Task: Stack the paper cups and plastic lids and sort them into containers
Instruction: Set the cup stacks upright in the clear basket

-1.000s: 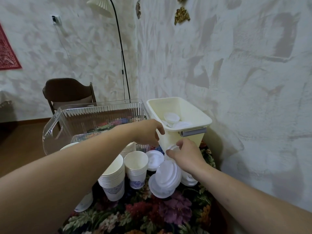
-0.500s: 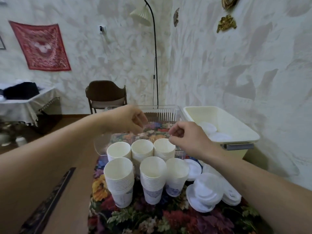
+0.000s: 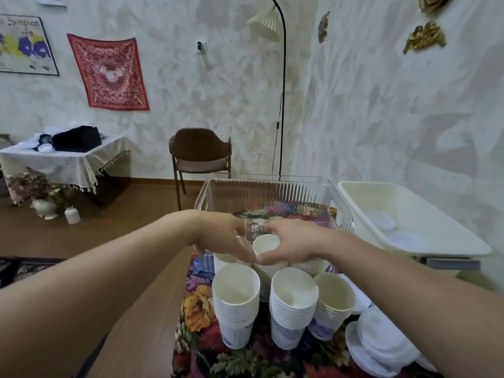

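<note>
Several stacks of white paper cups stand on the floral tablecloth (image 3: 196,306). The front row holds three stacks: left (image 3: 236,304), middle (image 3: 293,304), right (image 3: 334,304). My left hand (image 3: 226,236) and my right hand (image 3: 294,241) close from either side on the middle back cup stack (image 3: 266,242), fingers curled round its rim. My left hand hides most of the back left stack (image 3: 225,257). A pile of white plastic lids (image 3: 381,345) lies at the front right.
A clear ribbed bin (image 3: 272,186) stands just behind the cups. To its right is a cream bin (image 3: 414,205) with two lid piles (image 3: 381,222) inside. The table's left edge drops to wooden floor. A chair (image 3: 200,156) and a floor lamp (image 3: 282,105) stand beyond.
Both hands have dropped from above the cups and come together on the middle back stack. My view has swung left, away from the cream bin.
</note>
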